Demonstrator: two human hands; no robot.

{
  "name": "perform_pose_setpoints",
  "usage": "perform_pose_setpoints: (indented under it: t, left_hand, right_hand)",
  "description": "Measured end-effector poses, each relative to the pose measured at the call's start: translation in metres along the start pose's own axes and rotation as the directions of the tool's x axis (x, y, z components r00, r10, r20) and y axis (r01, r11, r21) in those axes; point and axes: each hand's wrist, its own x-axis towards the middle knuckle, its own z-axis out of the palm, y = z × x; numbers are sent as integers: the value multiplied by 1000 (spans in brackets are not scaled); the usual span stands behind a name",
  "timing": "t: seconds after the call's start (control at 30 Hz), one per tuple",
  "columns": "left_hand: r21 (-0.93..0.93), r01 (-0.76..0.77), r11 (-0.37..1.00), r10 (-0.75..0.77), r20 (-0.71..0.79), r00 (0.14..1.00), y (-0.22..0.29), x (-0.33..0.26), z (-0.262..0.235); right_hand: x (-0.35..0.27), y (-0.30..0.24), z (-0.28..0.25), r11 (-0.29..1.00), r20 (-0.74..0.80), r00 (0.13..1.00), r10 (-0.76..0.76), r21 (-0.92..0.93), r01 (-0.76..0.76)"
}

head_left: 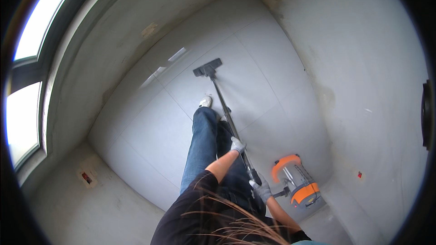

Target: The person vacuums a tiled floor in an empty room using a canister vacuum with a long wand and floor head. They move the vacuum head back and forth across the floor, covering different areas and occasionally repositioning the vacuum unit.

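I hold a long dark vacuum wand (223, 104) that slants down to a flat black floor nozzle (207, 69) resting on the pale tiled floor (150, 131). My left hand (237, 144), in a grey glove, grips the wand partway up its tube. My right hand (261, 188), gloved too, closes on the handle end lower down. My legs in blue jeans stand beside the wand, one white shoe (205, 101) just behind the nozzle.
An orange and clear canister vacuum (296, 181) sits on the floor at my right, near the grey wall (363, 72). Bare concrete walls close in the small room. Bright windows (27, 63) line the left side.
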Motion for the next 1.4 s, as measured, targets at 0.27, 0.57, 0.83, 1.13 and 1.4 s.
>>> perform_pose_setpoints:
  t: [0.27, 0.57, 0.83, 1.13, 1.4]
  left_hand:
    - [-399, -98, 912, 34, -165, 986, 99, 164, -189]
    - [-121, -253, 960, 258, 26, 966, 39, 125, -38]
    - [-60, -28, 998, 38, 166, 985, -25, -32, 47]
    - [-251, -304, 919, 298, -62, 952, 129, 147, -105]
    - [-143, -56, 988, 94, 272, 958, 189, 215, -94]
  right_hand:
    - [140, -158, 82, 891, -159, 887, -434, -220, 397]
    - [79, -42, 28, 859, -300, 819, -489, -329, 392]
    - [-58, 32, 28, 998, -246, 969, 0, 65, 16]
    - [145, -139, 44, 957, -291, 918, -269, 28, 290]
    - [210, -149, -18, 976, -259, 950, -172, 83, 200]
